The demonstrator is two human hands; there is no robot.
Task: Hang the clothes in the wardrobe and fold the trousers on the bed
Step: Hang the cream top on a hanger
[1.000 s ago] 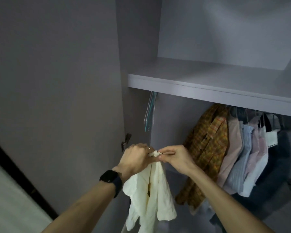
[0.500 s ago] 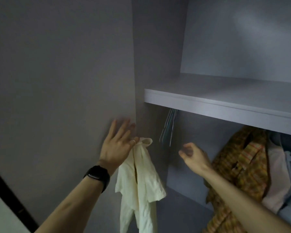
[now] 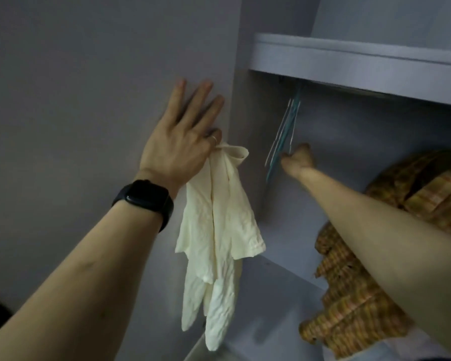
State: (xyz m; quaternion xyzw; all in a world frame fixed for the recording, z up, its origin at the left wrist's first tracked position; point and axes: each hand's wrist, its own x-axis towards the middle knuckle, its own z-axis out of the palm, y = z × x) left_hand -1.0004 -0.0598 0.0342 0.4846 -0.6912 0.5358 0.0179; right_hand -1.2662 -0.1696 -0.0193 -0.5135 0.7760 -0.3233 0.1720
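The empty hangers (image 3: 284,131) hang steeply below the shelf (image 3: 349,58), meeting the right hand (image 3: 297,158), whose fingers curl on them; the left hand (image 3: 177,142), fingers spread, pinches the cream shirt (image 3: 219,217).

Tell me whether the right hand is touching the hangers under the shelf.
Touching. The head view shows the right hand with its fingers curled round the lower edge of the hangers, with no gap between them.
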